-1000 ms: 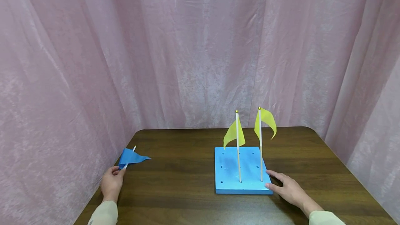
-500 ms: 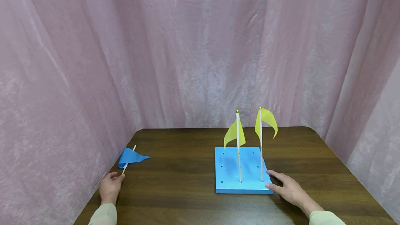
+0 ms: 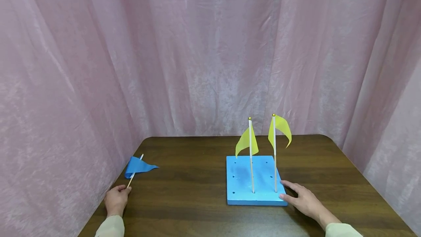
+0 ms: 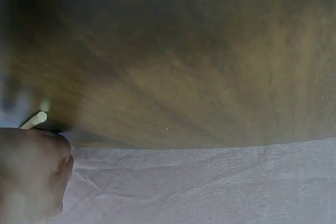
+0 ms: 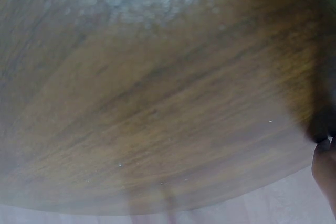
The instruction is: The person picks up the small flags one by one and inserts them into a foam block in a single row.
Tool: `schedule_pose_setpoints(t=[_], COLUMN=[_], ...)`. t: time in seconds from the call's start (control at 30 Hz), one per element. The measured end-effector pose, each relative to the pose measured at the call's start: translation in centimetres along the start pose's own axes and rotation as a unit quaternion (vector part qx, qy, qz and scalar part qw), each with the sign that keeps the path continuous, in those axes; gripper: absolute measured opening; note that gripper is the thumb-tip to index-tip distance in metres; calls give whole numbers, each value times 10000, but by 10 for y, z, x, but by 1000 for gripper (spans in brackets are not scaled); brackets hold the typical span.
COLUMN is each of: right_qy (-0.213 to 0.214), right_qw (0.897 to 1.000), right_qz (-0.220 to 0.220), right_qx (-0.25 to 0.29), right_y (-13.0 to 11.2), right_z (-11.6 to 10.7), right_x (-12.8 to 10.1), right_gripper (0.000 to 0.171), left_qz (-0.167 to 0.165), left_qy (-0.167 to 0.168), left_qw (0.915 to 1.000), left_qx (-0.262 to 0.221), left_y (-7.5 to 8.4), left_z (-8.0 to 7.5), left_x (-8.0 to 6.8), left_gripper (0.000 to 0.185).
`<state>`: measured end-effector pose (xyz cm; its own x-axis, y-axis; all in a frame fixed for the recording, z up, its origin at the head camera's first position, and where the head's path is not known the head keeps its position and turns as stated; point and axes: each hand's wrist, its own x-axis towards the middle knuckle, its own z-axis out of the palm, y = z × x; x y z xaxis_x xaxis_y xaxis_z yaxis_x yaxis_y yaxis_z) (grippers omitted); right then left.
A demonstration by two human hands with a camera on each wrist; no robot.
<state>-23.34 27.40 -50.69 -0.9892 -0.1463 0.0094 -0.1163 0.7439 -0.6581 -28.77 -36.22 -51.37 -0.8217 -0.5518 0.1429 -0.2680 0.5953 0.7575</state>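
At the table's left side my left hand (image 3: 116, 199) pinches the lower part of the stick of a blue pennant flag (image 3: 138, 166), whose cloth points right. The left wrist view shows the wooden stick's blunt end (image 4: 38, 119) poking out by the hand. My right hand (image 3: 306, 201) rests its outstretched fingers and thumb against the right edge of a light blue board (image 3: 241, 180) with several small holes. Two yellow flags stand upright in holes along its front row: one in the middle (image 3: 243, 143), one at the right (image 3: 282, 127).
The brown wooden table (image 3: 187, 193) has rounded far corners. Pink curtains (image 3: 210, 54) hang close behind it and along both sides. A bare stretch of tabletop lies between the blue flag and the board.
My left hand has slid back toward the near edge, from beside the blue cloth down along the stick, baring more of it. The right hand and the board have stayed put.
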Motion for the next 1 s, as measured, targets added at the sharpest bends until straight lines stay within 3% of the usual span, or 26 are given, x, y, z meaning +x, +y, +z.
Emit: schedule_pose_setpoints(t=[0.83,1.0], right_qy=[38,50], right_qw=[10000,9999], right_qz=[20,51], right_qx=[-14,-74], right_y=[0,0], right_z=[2,1], right_x=[-1,1], right_gripper=[67,68], left_qz=[433,321], left_qy=[92,72], left_qw=[9971,9967], left_qx=[614,741], left_y=[-10,-8], left_z=[9,9], left_x=[10,11], left_gripper=[23,22])
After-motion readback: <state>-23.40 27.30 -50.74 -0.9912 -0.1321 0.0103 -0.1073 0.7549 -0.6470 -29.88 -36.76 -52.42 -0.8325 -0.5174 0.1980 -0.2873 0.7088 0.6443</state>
